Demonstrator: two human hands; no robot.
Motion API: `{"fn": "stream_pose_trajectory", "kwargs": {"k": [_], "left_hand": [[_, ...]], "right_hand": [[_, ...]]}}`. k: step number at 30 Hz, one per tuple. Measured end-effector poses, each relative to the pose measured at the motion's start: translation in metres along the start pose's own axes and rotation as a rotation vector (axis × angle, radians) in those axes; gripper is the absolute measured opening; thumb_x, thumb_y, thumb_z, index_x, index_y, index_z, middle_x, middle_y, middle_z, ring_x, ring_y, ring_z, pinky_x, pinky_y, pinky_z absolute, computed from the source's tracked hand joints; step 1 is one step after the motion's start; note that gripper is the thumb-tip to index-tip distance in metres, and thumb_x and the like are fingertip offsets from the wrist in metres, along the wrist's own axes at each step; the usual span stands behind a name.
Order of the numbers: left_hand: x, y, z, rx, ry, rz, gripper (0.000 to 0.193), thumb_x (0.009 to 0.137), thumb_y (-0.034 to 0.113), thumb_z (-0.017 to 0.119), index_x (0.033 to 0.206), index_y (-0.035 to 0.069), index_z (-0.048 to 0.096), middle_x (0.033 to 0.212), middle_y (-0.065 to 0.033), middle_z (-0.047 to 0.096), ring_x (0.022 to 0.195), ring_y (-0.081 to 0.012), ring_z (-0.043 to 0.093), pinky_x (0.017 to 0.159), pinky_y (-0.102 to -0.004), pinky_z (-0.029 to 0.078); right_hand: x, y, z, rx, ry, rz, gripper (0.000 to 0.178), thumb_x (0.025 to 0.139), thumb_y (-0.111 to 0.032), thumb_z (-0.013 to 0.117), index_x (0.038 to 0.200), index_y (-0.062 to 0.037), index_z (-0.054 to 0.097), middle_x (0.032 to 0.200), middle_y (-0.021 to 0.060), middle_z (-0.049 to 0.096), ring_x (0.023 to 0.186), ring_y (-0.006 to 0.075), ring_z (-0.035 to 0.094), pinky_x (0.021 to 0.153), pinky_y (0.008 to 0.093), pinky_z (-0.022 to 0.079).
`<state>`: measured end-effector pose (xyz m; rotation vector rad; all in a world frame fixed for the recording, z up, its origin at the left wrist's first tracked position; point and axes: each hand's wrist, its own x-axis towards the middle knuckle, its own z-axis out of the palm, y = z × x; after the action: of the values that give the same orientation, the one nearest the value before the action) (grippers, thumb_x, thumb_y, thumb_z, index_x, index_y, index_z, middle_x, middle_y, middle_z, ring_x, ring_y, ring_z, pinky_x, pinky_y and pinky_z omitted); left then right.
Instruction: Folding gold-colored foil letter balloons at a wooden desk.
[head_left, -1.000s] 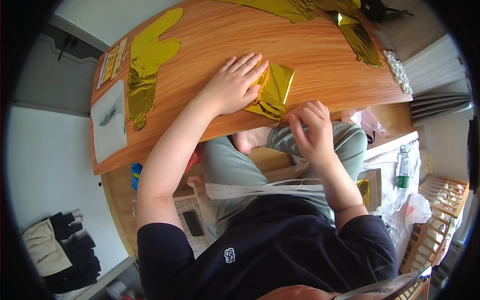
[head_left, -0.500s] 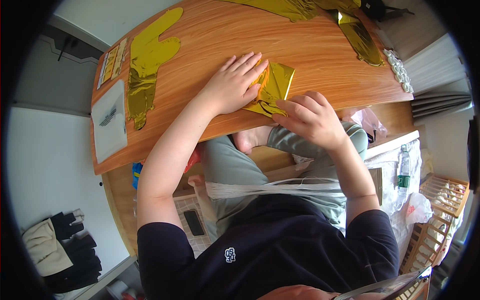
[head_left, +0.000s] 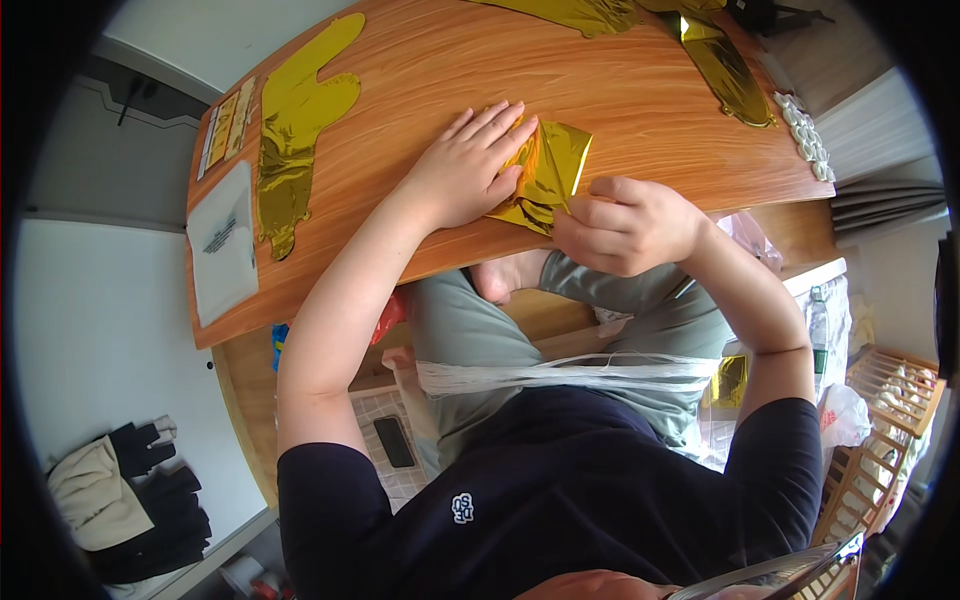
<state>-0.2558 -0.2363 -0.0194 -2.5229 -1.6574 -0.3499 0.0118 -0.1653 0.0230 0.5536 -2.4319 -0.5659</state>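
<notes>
A folded gold foil balloon (head_left: 562, 155) lies near the table's front edge, its surface creased. My left hand (head_left: 465, 170) rests flat on its left part, fingers stretched out and covering some of it. At the near right corner of the foil, my right hand (head_left: 625, 225) has its fingers curled in a pinch on the edge; the fingertips are partly hidden. Left of my hands, another gold foil balloon (head_left: 305, 120) is spread out flat on the table.
On the wooden table (head_left: 420, 70) lie a frosted plastic bag (head_left: 222, 245), more gold foil (head_left: 725, 75) at the far right and a row of white bundles (head_left: 805, 135). White strings (head_left: 560, 374) stretch across my lap. A phone (head_left: 393, 442) lies low on the left.
My right hand has turned and curled at the foil's corner, its elbow swinging outward to the right. My left hand stays flat in place. The view has shifted slightly.
</notes>
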Motion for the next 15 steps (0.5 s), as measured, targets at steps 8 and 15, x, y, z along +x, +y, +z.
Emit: {"fn": "stream_pose_trajectory", "kwargs": {"k": [8, 15], "left_hand": [[-0.001, 0.002, -0.004, -0.025, -0.046, -0.029, 0.06, 0.105, 0.029, 0.049, 0.161, 0.013, 0.034, 0.168, -0.0119, 0.031, 0.156, -0.0302, 0.028, 0.127, -0.0496, 0.022], [0.0, 0.001, -0.004, -0.035, -0.055, -0.024, 0.06, 0.107, 0.031, 0.047, 0.162, 0.014, 0.032, 0.169, -0.0121, 0.029, 0.156, -0.0309, 0.027, 0.127, -0.0498, 0.021]], "right_hand": [[0.005, 0.005, 0.002, 0.226, -0.009, 0.126, 0.021, 0.079, -0.019, 0.072, 0.098, -0.0084, 0.072, 0.114, 0.0035, 0.07, 0.105, 0.0218, 0.067, 0.089, 0.0368, 0.055], [-0.013, -0.006, 0.011, 0.609, 0.022, 0.399, 0.029, 0.078, -0.014, 0.075, 0.105, -0.0055, 0.07, 0.114, 0.0091, 0.073, 0.094, 0.031, 0.071, 0.085, 0.0406, 0.057]]}}
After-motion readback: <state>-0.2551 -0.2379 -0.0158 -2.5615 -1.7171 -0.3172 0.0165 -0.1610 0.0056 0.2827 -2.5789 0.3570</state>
